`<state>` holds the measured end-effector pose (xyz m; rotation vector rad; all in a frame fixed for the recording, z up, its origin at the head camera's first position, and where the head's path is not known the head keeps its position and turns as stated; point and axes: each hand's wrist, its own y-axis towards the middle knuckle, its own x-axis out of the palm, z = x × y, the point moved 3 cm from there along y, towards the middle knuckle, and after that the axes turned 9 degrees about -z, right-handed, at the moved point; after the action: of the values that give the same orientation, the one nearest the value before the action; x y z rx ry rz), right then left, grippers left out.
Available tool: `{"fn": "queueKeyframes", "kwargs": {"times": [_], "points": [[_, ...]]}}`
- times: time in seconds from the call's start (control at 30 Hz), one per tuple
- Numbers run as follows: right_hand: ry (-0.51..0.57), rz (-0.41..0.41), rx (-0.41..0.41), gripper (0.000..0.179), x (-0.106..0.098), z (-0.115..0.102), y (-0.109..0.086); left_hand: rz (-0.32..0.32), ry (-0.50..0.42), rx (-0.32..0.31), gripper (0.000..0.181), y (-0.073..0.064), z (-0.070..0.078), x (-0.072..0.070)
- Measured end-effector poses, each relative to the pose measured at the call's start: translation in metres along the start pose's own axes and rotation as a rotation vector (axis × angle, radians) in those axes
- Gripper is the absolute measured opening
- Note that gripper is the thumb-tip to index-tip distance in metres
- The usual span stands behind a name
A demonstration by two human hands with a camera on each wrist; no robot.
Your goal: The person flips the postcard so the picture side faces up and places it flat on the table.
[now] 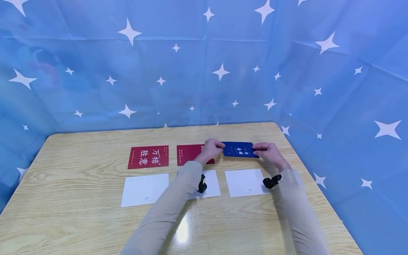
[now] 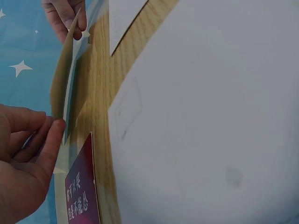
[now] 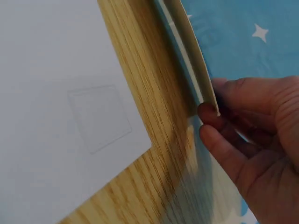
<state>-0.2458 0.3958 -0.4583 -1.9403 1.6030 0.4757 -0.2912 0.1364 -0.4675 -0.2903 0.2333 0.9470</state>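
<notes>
A blue card (image 1: 241, 149) with white characters is held between both hands near the back right of the table. My left hand (image 1: 209, 151) pinches its left end. At the opposite end, my right hand (image 1: 271, 155) grips the card between thumb and fingers. Both wrist views catch the card (image 2: 63, 86) nearly edge-on, raised off the tabletop and slightly bowed. Partly behind the left hand lies a red card (image 1: 188, 154) with white writing. Below the blue card, a white card (image 1: 247, 183) lies flat, close to the right wrist.
Another red card (image 1: 148, 157) lies farther left. Two more white cards, one at the left (image 1: 145, 189) and one in the middle (image 1: 210, 182) partly under the left forearm, complete the front row. A blue star-patterned curtain (image 1: 191, 71) hangs behind the wooden table (image 1: 79, 177).
</notes>
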Motion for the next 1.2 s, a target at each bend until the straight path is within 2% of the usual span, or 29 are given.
{"fn": "queueKeyframes", "kwargs": {"times": [0.13,0.33,0.43,0.83,1.03,1.2], "points": [[-0.055,0.001,0.027,0.032,0.003,-0.001,0.004,-0.019,0.049,-0.032,0.025,0.002,-0.001,0.002],[-0.133,0.005,-0.012,0.030,0.006,-0.007,0.007,-0.041,0.071,-0.057,0.025,0.002,0.002,0.002],[-0.154,0.000,-0.006,0.029,0.007,-0.009,0.009,-0.050,0.072,-0.066,0.025,0.001,0.004,0.002],[-0.131,-0.040,0.089,0.032,0.012,-0.013,0.010,-0.070,0.111,-0.094,0.024,-0.002,0.011,0.002],[-0.139,-0.041,0.079,0.031,0.013,-0.010,0.010,-0.074,0.133,-0.101,0.024,-0.005,0.009,0.003],[-0.142,-0.027,0.044,0.031,0.012,-0.008,0.008,-0.106,0.084,-0.090,0.027,-0.005,0.007,0.002]]}}
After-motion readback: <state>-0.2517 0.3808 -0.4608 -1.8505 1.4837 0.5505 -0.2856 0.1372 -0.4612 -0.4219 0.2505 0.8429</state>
